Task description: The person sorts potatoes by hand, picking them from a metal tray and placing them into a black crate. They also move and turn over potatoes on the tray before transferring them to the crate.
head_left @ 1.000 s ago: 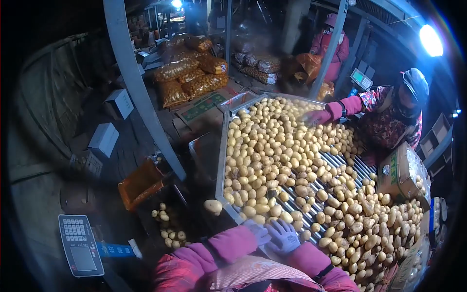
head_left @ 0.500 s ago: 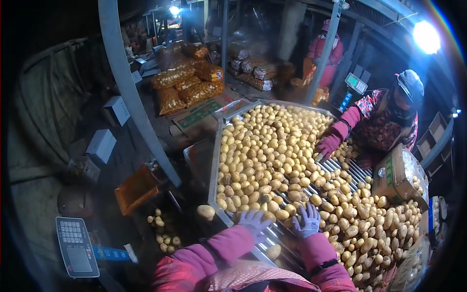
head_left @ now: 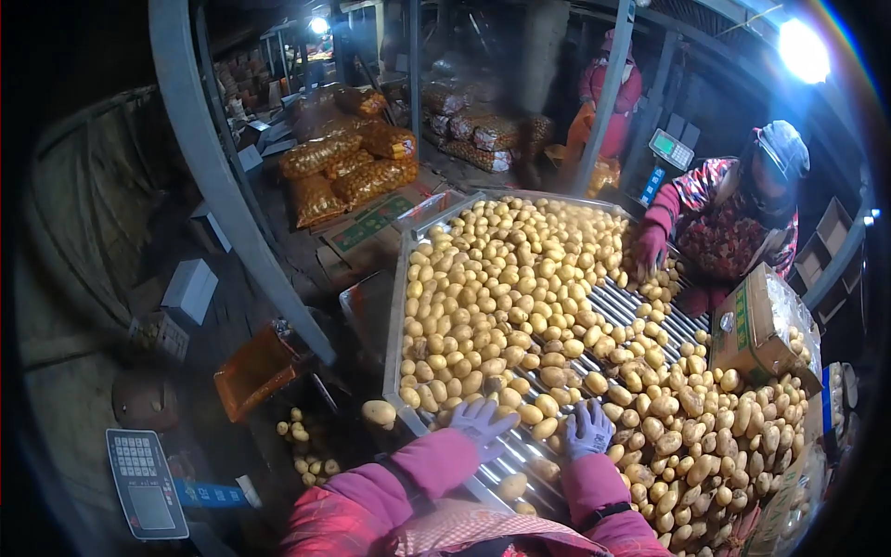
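Observation:
Many potatoes lie over a metal roller table in front of me. My left hand, in a light purple glove, rests at the near edge of the pile with fingers spread, beside a few potatoes. My right hand, gloved alike, lies at the pile's near side with fingers apart, next to the potatoes on the right. Neither hand grips anything. Between my forearms, a few loose potatoes sit on the bare rollers, one potato plain to see.
Across the table at right, a co-worker's pink-gloved hand touches potatoes. A cardboard box stands on the right side. One potato sits by the left rim. Left are an orange crate and a scale; potato sacks lie behind.
The view has shifted slightly. More potatoes lie on the rollers between my forearms. The co-worker's hand has drawn back toward their body, baring more rollers.

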A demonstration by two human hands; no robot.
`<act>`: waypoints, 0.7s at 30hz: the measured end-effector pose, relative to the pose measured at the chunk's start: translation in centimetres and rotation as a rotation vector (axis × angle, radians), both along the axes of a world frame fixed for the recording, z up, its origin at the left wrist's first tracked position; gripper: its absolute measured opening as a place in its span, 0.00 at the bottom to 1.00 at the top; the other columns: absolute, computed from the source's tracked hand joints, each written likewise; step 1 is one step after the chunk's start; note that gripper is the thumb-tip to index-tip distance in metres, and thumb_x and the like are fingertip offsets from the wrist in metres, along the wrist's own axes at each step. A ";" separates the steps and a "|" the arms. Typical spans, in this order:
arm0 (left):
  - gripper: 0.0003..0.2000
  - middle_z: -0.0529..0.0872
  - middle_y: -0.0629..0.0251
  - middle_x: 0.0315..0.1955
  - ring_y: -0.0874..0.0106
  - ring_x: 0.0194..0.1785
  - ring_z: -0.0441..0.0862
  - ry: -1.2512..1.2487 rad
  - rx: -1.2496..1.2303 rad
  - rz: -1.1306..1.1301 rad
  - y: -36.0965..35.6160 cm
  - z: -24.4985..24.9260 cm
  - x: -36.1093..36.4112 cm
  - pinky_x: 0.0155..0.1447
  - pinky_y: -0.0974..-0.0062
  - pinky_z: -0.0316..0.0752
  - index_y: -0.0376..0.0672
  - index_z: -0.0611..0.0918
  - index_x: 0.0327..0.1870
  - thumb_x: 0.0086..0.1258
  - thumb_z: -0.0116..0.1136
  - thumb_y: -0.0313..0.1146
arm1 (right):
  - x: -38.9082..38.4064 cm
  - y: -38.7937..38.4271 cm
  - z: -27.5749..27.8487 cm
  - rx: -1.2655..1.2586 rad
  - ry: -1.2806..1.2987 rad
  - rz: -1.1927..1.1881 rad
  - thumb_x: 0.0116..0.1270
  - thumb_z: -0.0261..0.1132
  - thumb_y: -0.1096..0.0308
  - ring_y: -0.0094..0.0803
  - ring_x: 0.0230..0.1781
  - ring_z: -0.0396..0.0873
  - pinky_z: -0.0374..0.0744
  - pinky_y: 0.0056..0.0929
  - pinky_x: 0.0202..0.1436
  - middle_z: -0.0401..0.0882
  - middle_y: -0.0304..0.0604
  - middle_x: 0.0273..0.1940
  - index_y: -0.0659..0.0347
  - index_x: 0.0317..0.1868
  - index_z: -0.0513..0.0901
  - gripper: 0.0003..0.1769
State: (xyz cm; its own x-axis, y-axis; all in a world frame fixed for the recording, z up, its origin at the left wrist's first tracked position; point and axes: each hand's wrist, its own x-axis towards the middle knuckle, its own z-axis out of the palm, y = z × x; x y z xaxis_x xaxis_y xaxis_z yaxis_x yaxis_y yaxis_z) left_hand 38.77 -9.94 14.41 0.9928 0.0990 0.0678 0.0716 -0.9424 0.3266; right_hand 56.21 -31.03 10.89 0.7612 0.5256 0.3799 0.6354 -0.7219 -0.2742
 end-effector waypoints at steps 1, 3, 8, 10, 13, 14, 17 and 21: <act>0.29 0.68 0.49 0.64 0.54 0.65 0.65 -0.018 0.004 0.000 0.0 0.0 0.0 0.65 0.48 0.58 0.67 0.69 0.68 0.63 0.54 0.51 | -0.1 0.0 0.1 0.003 0.004 -0.009 0.63 0.61 0.56 0.49 0.61 0.70 0.66 0.47 0.65 0.72 0.51 0.62 0.50 0.57 0.78 0.22; 0.30 0.67 0.47 0.64 0.53 0.66 0.64 -0.010 -0.001 -0.006 0.1 0.1 0.1 0.65 0.48 0.57 0.66 0.68 0.69 0.63 0.54 0.52 | -0.4 0.2 0.5 -0.012 0.000 -0.016 0.63 0.61 0.56 0.49 0.62 0.70 0.65 0.47 0.65 0.72 0.50 0.62 0.50 0.57 0.79 0.22; 0.30 0.65 0.46 0.65 0.53 0.66 0.63 -0.017 0.009 -0.007 0.1 0.1 0.2 0.66 0.46 0.56 0.65 0.66 0.70 0.64 0.53 0.50 | -0.8 0.7 1.7 0.035 0.024 -0.032 0.62 0.59 0.57 0.49 0.61 0.70 0.65 0.49 0.65 0.74 0.52 0.60 0.54 0.52 0.80 0.20; 0.30 0.66 0.47 0.64 0.53 0.66 0.63 0.015 0.002 -0.008 0.0 0.3 0.3 0.67 0.46 0.55 0.65 0.66 0.70 0.64 0.54 0.50 | -1.0 0.8 1.7 0.069 0.000 -0.031 0.62 0.59 0.57 0.49 0.61 0.70 0.65 0.49 0.65 0.74 0.52 0.59 0.55 0.52 0.81 0.20; 0.30 0.67 0.47 0.63 0.52 0.66 0.63 0.003 -0.004 -0.003 0.0 0.0 0.2 0.67 0.47 0.56 0.65 0.67 0.70 0.63 0.54 0.49 | -0.8 0.7 1.4 0.056 -0.002 -0.036 0.62 0.59 0.57 0.49 0.61 0.70 0.65 0.49 0.65 0.74 0.52 0.59 0.55 0.52 0.81 0.19; 0.30 0.67 0.47 0.63 0.52 0.66 0.63 0.001 -0.003 -0.005 0.1 -0.1 0.2 0.67 0.47 0.56 0.65 0.67 0.70 0.63 0.54 0.49 | -0.7 0.7 1.2 0.057 -0.004 -0.037 0.62 0.59 0.57 0.49 0.61 0.70 0.65 0.49 0.65 0.74 0.52 0.59 0.55 0.52 0.81 0.19; 0.30 0.66 0.47 0.64 0.52 0.65 0.63 -0.024 -0.018 -0.019 0.1 -0.3 0.2 0.66 0.47 0.56 0.66 0.67 0.69 0.63 0.55 0.49 | -0.6 0.6 0.9 0.043 -0.006 -0.036 0.62 0.59 0.58 0.48 0.61 0.70 0.65 0.48 0.65 0.74 0.52 0.59 0.55 0.52 0.81 0.19; 0.30 0.65 0.47 0.64 0.52 0.66 0.63 -0.007 -0.012 -0.008 0.0 -0.6 0.3 0.67 0.47 0.55 0.67 0.67 0.69 0.62 0.55 0.50 | -0.9 0.5 1.2 0.029 -0.007 -0.035 0.63 0.61 0.58 0.47 0.62 0.70 0.65 0.48 0.65 0.73 0.50 0.61 0.53 0.55 0.80 0.20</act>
State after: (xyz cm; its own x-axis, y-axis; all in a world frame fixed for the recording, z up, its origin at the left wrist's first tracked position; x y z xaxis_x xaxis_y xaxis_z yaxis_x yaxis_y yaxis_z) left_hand 39.05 -9.92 13.82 0.9930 0.0922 0.0741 0.0620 -0.9390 0.3384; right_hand 55.34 -30.58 12.05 0.7760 0.4875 0.4002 0.6120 -0.7355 -0.2906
